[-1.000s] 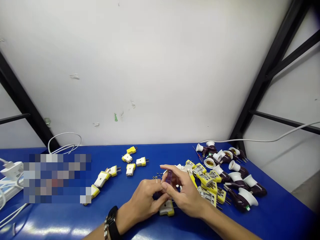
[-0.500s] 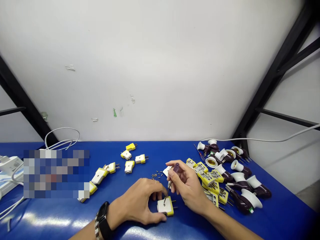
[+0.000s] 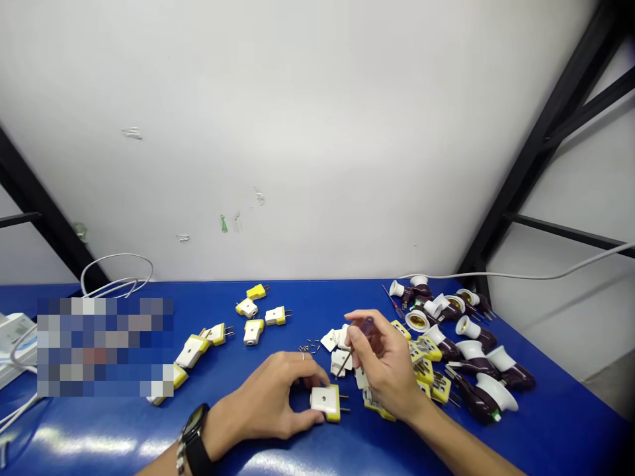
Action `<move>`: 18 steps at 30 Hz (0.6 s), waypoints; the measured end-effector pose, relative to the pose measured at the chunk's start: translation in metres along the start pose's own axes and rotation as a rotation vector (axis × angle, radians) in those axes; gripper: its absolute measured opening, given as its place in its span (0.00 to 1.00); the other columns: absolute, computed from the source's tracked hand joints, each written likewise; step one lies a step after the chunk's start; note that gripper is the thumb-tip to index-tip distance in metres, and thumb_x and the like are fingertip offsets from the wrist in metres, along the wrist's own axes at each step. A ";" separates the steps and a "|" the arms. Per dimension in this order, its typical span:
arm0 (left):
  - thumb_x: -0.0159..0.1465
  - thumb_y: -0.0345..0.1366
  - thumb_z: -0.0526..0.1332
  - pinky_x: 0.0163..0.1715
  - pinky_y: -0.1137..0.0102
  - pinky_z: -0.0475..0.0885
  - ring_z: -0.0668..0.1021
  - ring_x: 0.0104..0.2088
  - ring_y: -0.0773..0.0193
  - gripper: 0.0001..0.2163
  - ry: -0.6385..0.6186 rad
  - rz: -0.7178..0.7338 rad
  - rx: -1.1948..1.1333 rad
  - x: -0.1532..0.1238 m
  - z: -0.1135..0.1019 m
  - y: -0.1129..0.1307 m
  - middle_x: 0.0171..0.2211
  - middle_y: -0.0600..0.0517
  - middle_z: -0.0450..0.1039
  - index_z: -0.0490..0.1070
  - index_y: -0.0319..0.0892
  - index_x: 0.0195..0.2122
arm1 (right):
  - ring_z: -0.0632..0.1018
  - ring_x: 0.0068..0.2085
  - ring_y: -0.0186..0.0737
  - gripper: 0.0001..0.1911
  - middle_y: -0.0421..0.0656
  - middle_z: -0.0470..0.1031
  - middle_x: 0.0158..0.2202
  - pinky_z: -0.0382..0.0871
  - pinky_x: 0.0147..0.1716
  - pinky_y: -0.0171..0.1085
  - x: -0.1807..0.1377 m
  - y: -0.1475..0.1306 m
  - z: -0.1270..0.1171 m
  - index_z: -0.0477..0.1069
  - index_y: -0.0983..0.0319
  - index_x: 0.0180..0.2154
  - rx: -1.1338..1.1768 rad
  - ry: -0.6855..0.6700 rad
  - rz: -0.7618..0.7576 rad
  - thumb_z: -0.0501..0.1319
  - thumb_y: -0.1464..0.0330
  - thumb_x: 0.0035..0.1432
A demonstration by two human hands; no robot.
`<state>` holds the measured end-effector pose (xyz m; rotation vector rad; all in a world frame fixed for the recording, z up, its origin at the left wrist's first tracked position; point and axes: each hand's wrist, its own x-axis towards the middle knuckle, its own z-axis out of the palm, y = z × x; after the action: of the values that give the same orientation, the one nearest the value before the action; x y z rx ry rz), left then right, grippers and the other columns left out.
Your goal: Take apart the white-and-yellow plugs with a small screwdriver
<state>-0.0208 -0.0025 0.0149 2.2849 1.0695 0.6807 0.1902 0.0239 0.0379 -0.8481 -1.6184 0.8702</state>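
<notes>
My left hand (image 3: 278, 396) grips a white and yellow two-pin plug (image 3: 325, 400) on the blue table, thumb at its near side and fingers at its far side. A screw hole shows in the middle of the plug's white face, and its metal pins point right. In my right hand (image 3: 387, 370) is a screwdriver (image 3: 367, 325) with a dark purple handle. Its tip points down and left, just above and apart from the plug. Small screws (image 3: 308, 346) and white plug covers (image 3: 341, 361) lie beyond my hands.
Open yellow plug halves (image 3: 425, 349) are heaped right of my right hand. Further right lie several purple and white lamp holders (image 3: 473, 357) and another screwdriver (image 3: 397, 307). Closed plugs (image 3: 192, 350) are spread on the left, near a pixelated patch and white cables (image 3: 119, 256).
The screwdriver's tip has lifted out of the plug's screw hole, and my right hand has shifted right. My left hand still has the plug. The view has moved slightly.
</notes>
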 end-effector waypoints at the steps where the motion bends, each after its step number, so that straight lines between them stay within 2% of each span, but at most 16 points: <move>1: 0.54 0.32 0.73 0.38 0.72 0.69 0.78 0.34 0.63 0.15 0.002 -0.002 0.004 0.000 0.001 0.000 0.35 0.55 0.79 0.78 0.45 0.43 | 0.72 0.22 0.33 0.13 0.38 0.71 0.26 0.69 0.22 0.33 -0.003 0.000 0.001 0.72 0.59 0.44 -0.052 -0.038 -0.038 0.58 0.57 0.69; 6: 0.56 0.42 0.74 0.32 0.73 0.67 0.77 0.31 0.63 0.14 -0.009 -0.011 -0.018 0.000 0.006 -0.001 0.32 0.54 0.78 0.78 0.43 0.40 | 0.74 0.25 0.35 0.10 0.39 0.73 0.27 0.70 0.26 0.34 -0.011 -0.002 0.006 0.72 0.60 0.44 -0.171 -0.194 -0.126 0.57 0.62 0.69; 12: 0.58 0.36 0.72 0.39 0.71 0.69 0.78 0.38 0.60 0.12 0.020 0.030 0.008 -0.001 0.008 -0.004 0.37 0.53 0.79 0.76 0.45 0.43 | 0.74 0.26 0.36 0.09 0.39 0.73 0.27 0.69 0.26 0.34 -0.011 -0.003 0.007 0.72 0.61 0.45 -0.196 -0.200 -0.149 0.57 0.65 0.69; 18: 0.60 0.37 0.70 0.43 0.68 0.70 0.78 0.41 0.57 0.12 0.050 0.082 0.035 0.000 0.006 0.001 0.41 0.50 0.79 0.76 0.45 0.45 | 0.75 0.27 0.36 0.07 0.40 0.75 0.29 0.70 0.29 0.35 -0.014 -0.003 0.008 0.72 0.60 0.44 -0.229 -0.242 -0.220 0.57 0.68 0.68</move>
<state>-0.0168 -0.0048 0.0106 2.3644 1.0225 0.7606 0.1844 0.0093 0.0330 -0.7226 -2.0102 0.6595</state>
